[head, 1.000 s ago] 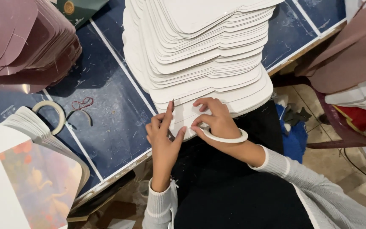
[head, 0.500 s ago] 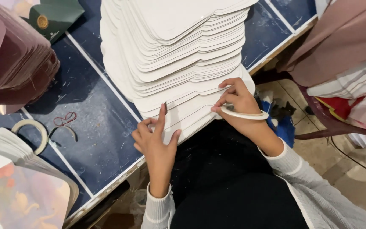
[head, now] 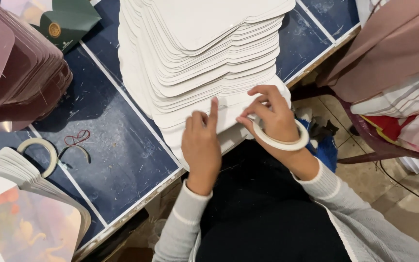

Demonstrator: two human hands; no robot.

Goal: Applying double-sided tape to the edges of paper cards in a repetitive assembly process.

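Observation:
A tall slanting stack of white die-cut cards [head: 204, 53] stands on the blue table [head: 117, 155] in front of me. My left hand [head: 202, 145] rests against the stack's lowest cards at the near edge, fingers curled and index finger pointing up along them. My right hand [head: 270, 114] is just to the right, its fingertips pinching the edge of the lower cards. A white tape roll [head: 282, 142] sits around my right wrist like a bracelet. What lies under my fingers is hidden.
A pile of mauve cards [head: 15, 68] is at the far left, a green box [head: 66, 22] behind it. A second tape roll [head: 37, 148], a red rubber band [head: 76, 138] and printed cards [head: 30, 223] lie near left. Folded fabric [head: 394, 53] hangs at right.
My left hand has gone from lying flat with fingers spread to curled with the index finger up, closer to the right hand. My right hand stays at the lower cards' edge.

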